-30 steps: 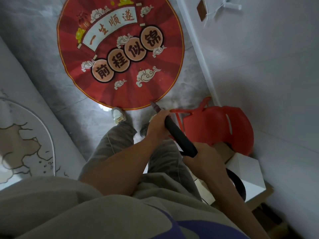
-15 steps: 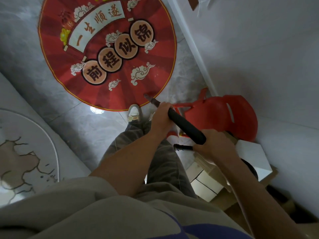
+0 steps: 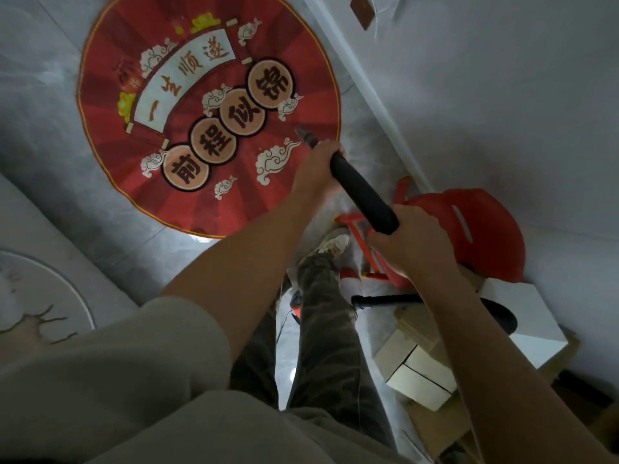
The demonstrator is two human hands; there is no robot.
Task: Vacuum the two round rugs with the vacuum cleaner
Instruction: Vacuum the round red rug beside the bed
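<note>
A round red rug [image 3: 207,128] with white clouds and Chinese characters lies on the grey floor ahead. A second, pale round rug [image 3: 37,303] shows partly at the left edge. I hold the black vacuum wand [image 3: 363,195] in both hands: my left hand [image 3: 318,169] grips its front end, and my right hand [image 3: 412,242] grips its rear end. The wand's tip [image 3: 306,137] is over the red rug's right part. The vacuum's body is hidden.
A red plastic chair [image 3: 469,229] stands against the white wall [image 3: 502,95] at right. White and cardboard boxes [image 3: 522,316] are stacked behind it, with a black hose [image 3: 385,300] across them. My shoe [image 3: 331,244] is on the floor beside the chair.
I have stepped closer to the red rug. The wand's tip has moved from the rug's near edge to over its right part. Both hands keep their grip.
</note>
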